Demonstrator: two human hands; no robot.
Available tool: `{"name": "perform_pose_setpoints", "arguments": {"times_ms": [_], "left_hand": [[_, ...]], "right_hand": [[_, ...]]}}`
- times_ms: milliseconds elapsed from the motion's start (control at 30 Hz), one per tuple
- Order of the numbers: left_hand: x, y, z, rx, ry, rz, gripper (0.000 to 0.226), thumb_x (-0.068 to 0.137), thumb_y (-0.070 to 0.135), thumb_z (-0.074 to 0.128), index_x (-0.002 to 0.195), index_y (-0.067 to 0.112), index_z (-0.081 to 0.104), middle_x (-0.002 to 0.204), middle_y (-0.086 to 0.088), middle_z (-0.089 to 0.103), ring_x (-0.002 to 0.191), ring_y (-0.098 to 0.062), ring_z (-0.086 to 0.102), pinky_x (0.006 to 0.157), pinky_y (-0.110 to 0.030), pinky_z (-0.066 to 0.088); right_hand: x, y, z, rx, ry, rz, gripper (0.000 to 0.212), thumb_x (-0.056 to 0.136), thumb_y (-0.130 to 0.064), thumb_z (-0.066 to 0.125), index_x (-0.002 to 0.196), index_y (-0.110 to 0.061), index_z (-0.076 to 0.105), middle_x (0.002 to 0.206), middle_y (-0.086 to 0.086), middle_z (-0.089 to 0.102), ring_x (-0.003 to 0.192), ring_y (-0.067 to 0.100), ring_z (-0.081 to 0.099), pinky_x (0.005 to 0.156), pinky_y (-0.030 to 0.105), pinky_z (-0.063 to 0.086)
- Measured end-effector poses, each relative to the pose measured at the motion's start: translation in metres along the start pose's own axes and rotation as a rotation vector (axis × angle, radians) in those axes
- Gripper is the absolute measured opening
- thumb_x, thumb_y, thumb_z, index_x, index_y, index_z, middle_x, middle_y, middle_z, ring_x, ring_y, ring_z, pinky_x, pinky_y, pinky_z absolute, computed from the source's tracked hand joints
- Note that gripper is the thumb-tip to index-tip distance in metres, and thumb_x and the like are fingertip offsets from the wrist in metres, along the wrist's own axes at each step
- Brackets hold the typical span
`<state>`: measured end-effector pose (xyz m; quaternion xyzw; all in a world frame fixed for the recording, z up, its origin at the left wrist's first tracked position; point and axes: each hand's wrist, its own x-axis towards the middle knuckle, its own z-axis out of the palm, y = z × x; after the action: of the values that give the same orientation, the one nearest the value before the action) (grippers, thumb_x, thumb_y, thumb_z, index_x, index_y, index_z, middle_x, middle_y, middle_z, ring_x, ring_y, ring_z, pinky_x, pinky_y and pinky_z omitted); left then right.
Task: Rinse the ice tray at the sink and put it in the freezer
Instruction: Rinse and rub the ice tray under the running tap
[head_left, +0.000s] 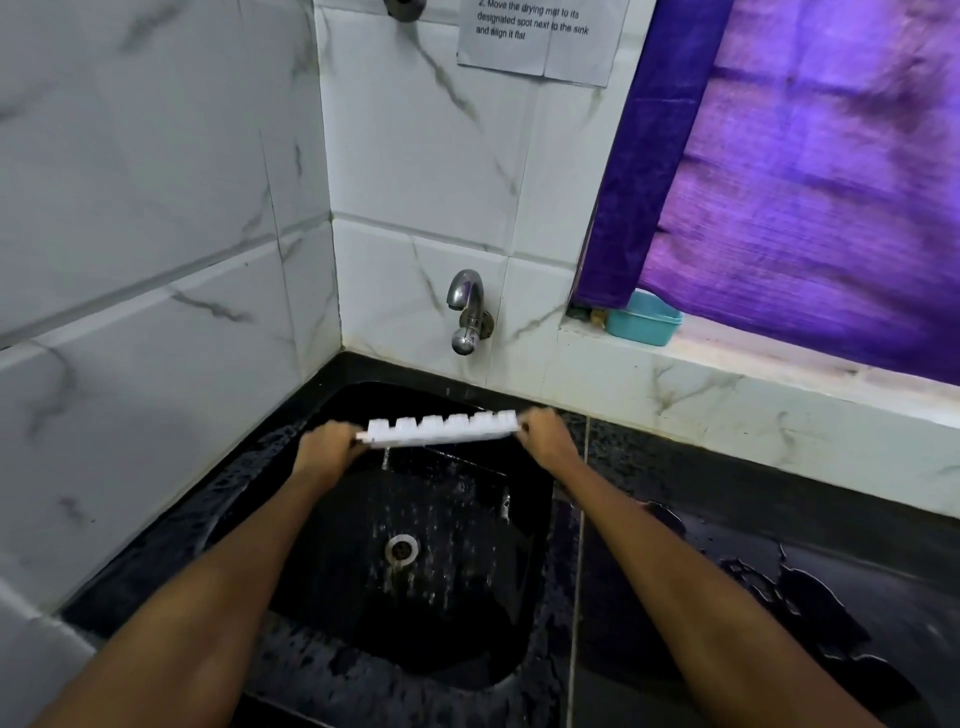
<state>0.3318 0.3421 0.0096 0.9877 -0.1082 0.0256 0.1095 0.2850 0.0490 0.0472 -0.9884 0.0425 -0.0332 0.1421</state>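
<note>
Centre frame: left hand (327, 448) and right hand (546, 435) grip the white plastic ice tray (442, 429) ends; tip further, drain over black sink (311, 618).

White ice tray (444, 429) held over black sink (291, 613), left hand (328, 451) and right hand (546, 435) gripping its ends, water trickling beneath, tap (467, 309) above, wet dark surface (779, 545) alongside.
</note>
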Motion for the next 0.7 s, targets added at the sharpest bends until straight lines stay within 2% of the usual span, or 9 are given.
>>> {"name": "perform_pose_setpoints", "arguments": {"times_ms": [67, 167, 233, 300, 367, 400, 467, 567, 700], "left_hand": [[0.010, 0.005, -0.017, -0.138, 0.187, 0.022, 0.024, 0.091, 0.026, 0.060, 0.111, 0.018, 0.071, 0.111, -0.012, 0.071, 0.103, -0.031, 0.067, 0.080, -0.036, 0.051], [0.015, 0.019, -0.034, -0.404, 0.457, 0.059, 0.020, 0.090, 0.018, 0.060, 0.107, 0.015, 0.071, 0.106, -0.011, 0.072, 0.099, -0.031, 0.067, 0.074, -0.035, 0.050], [0.007, 0.025, -0.029, -0.476, 0.481, 0.058, 0.024, 0.090, 0.014, 0.057, 0.111, 0.016, 0.070, 0.113, -0.007, 0.070, 0.105, -0.027, 0.065, 0.076, -0.032, 0.047], [-0.005, 0.021, -0.007, -0.398, 0.325, -0.005, 0.029, 0.091, 0.016, 0.056, 0.117, 0.018, 0.068, 0.121, -0.007, 0.067, 0.112, -0.028, 0.063, 0.085, -0.033, 0.048], [-0.023, 0.011, 0.021, -0.165, 0.093, -0.073, 0.025, 0.093, 0.025, 0.056, 0.114, 0.020, 0.069, 0.116, -0.010, 0.069, 0.109, -0.030, 0.064, 0.085, -0.036, 0.050], [-0.034, 0.006, 0.031, -0.108, 0.032, -0.090, 0.025, 0.093, 0.029, 0.055, 0.112, 0.021, 0.069, 0.113, -0.010, 0.070, 0.107, -0.030, 0.065, 0.083, -0.036, 0.050], [-0.047, 0.003, 0.039, -0.166, 0.040, -0.120, 0.026, 0.094, 0.029, 0.055, 0.115, 0.024, 0.069, 0.111, -0.011, 0.071, 0.106, -0.032, 0.065, 0.083, -0.037, 0.050], [-0.030, 0.006, 0.025, -0.261, 0.130, -0.132, 0.029, 0.092, 0.023, 0.058, 0.120, 0.020, 0.067, 0.114, -0.016, 0.069, 0.108, -0.036, 0.064, 0.087, -0.041, 0.049], [-0.003, 0.020, -0.014, -0.567, 0.473, -0.075, 0.035, 0.090, 0.005, 0.056, 0.123, 0.014, 0.065, 0.124, -0.011, 0.066, 0.113, -0.030, 0.063, 0.092, -0.036, 0.049]], "right_hand": [[0.009, -0.008, -0.022, 0.046, 0.161, -0.032, 0.018, 0.088, -0.004, 0.051, 0.094, 0.003, 0.066, 0.097, 0.025, 0.068, 0.091, 0.035, 0.064, 0.075, 0.037, 0.047], [0.013, -0.017, -0.043, 0.227, 0.518, -0.072, 0.020, 0.087, 0.002, 0.049, 0.099, 0.004, 0.066, 0.100, 0.023, 0.068, 0.091, 0.032, 0.063, 0.075, 0.036, 0.047], [0.005, -0.017, -0.034, 0.268, 0.598, -0.055, 0.026, 0.087, 0.005, 0.047, 0.107, 0.005, 0.063, 0.109, 0.022, 0.065, 0.098, 0.031, 0.060, 0.083, 0.036, 0.047], [-0.006, -0.006, -0.007, 0.168, 0.386, 0.039, 0.025, 0.088, 0.002, 0.045, 0.102, 0.001, 0.065, 0.105, 0.021, 0.066, 0.098, 0.033, 0.062, 0.082, 0.038, 0.049], [-0.022, 0.004, 0.022, -0.039, 0.048, 0.112, 0.020, 0.088, -0.006, 0.049, 0.099, -0.005, 0.066, 0.103, 0.018, 0.068, 0.098, 0.033, 0.064, 0.080, 0.039, 0.051], [-0.030, 0.007, 0.032, -0.088, -0.049, 0.114, 0.018, 0.088, -0.010, 0.051, 0.097, -0.007, 0.066, 0.103, 0.017, 0.068, 0.099, 0.034, 0.064, 0.081, 0.040, 0.051], [-0.038, 0.005, 0.037, -0.087, -0.082, 0.096, 0.017, 0.087, -0.012, 0.051, 0.094, -0.007, 0.066, 0.101, 0.016, 0.068, 0.099, 0.034, 0.063, 0.080, 0.041, 0.050], [-0.027, -0.008, 0.012, -0.089, 0.078, 0.077, 0.019, 0.085, -0.007, 0.050, 0.095, -0.006, 0.066, 0.101, 0.019, 0.068, 0.097, 0.036, 0.064, 0.081, 0.041, 0.051], [-0.006, -0.030, -0.033, 0.244, 0.594, 0.041, 0.022, 0.085, -0.004, 0.052, 0.100, -0.007, 0.068, 0.102, 0.014, 0.071, 0.088, 0.030, 0.066, 0.071, 0.032, 0.050]]}}
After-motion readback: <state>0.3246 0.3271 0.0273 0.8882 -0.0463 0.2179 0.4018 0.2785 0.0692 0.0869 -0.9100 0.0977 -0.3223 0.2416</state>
